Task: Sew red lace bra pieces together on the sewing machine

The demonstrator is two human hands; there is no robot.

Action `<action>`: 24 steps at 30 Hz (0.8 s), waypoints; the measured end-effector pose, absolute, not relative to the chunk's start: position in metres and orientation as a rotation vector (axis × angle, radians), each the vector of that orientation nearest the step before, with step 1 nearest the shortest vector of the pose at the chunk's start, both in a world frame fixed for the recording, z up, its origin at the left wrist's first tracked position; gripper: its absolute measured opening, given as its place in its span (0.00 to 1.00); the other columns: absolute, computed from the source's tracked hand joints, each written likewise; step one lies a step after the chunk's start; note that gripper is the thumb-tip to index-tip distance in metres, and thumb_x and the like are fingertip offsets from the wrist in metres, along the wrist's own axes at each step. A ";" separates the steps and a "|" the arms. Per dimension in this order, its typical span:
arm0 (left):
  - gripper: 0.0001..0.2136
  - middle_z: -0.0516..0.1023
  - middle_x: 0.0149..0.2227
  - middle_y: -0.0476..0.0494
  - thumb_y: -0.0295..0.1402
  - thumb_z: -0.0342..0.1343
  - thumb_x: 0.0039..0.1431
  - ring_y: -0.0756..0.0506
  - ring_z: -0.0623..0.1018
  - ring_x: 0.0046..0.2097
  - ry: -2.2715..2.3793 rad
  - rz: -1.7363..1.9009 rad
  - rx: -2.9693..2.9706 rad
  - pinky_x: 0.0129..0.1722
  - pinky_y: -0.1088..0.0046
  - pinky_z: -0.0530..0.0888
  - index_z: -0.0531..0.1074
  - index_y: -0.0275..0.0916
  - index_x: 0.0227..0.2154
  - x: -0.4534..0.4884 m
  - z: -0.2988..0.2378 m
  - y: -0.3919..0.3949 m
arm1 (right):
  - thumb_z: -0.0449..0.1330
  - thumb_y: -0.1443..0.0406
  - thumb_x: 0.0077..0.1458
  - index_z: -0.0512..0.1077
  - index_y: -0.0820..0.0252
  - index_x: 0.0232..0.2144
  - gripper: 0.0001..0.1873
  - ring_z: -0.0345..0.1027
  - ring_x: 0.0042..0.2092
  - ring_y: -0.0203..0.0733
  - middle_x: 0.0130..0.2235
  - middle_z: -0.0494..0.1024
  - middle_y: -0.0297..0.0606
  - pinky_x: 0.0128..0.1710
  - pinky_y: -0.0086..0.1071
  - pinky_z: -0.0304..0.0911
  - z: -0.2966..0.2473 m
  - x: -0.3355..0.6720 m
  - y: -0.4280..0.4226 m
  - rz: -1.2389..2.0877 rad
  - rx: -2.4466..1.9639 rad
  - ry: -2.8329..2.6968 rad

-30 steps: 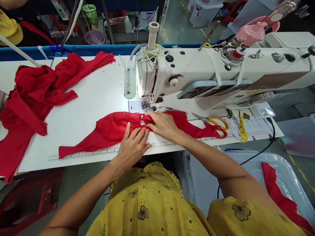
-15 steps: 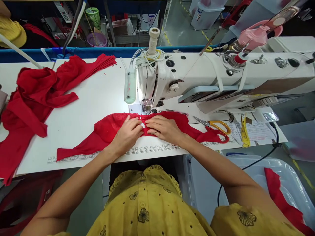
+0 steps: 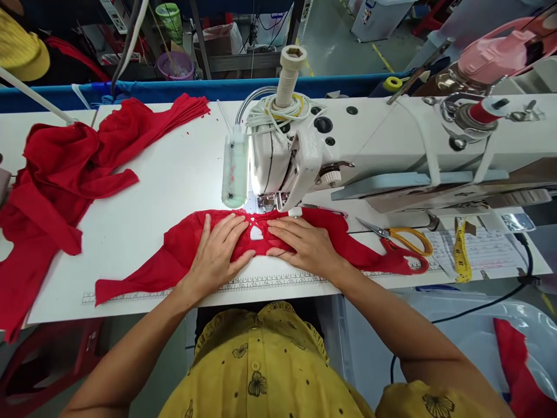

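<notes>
A red lace garment piece [image 3: 174,252] lies flat on the white sewing table [image 3: 143,191], its middle just in front of the sewing machine's [image 3: 369,151] presser foot [image 3: 267,202]. My left hand [image 3: 215,252] lies flat on the fabric with fingers spread, left of a small keyhole gap. Right of that gap, my right hand [image 3: 304,244] presses down on the same piece, fingers stretched out. Neither hand grips anything.
A heap of red fabric [image 3: 56,174] covers the table's left end. Yellow-handled scissors [image 3: 400,235] and a yellow tape measure [image 3: 460,255] lie right of my hands. A clear plastic bin [image 3: 470,337] with red cloth stands at lower right. A ruler strip [image 3: 243,284] runs along the front edge.
Both hands slid onto the fabric and spread flat either side of the keyhole gap. The left hand moved up from the table edge. The view came closer to the machine.
</notes>
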State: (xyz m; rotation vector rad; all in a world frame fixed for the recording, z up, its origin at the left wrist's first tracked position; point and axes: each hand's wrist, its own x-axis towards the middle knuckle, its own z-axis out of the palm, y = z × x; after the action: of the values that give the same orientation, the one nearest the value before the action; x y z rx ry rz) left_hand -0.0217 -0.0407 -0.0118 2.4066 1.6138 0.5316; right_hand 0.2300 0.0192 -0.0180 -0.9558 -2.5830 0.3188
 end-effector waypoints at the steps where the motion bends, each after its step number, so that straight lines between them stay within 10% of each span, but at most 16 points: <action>1: 0.25 0.69 0.65 0.36 0.42 0.52 0.69 0.37 0.65 0.68 1.614 0.534 2.407 0.71 0.39 0.45 0.59 0.40 0.65 -0.022 -0.012 -0.041 | 0.59 0.49 0.64 0.73 0.56 0.58 0.27 0.70 0.58 0.49 0.57 0.78 0.43 0.44 0.38 0.74 -0.018 0.230 0.019 0.323 -0.962 -2.590; 24: 0.26 0.69 0.65 0.37 0.43 0.51 0.69 0.37 0.65 0.68 1.622 0.504 2.357 0.71 0.41 0.43 0.58 0.40 0.66 -0.023 -0.009 -0.040 | 0.60 0.51 0.64 0.74 0.55 0.58 0.25 0.73 0.56 0.50 0.56 0.79 0.41 0.40 0.38 0.75 -0.016 0.230 0.019 0.296 -0.973 -2.597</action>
State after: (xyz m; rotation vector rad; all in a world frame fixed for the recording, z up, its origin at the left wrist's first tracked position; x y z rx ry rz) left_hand -0.0225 -0.0397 -0.0094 2.3566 1.6222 0.5038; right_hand 0.2297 0.0188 -0.0162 -0.9732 -2.5966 0.2963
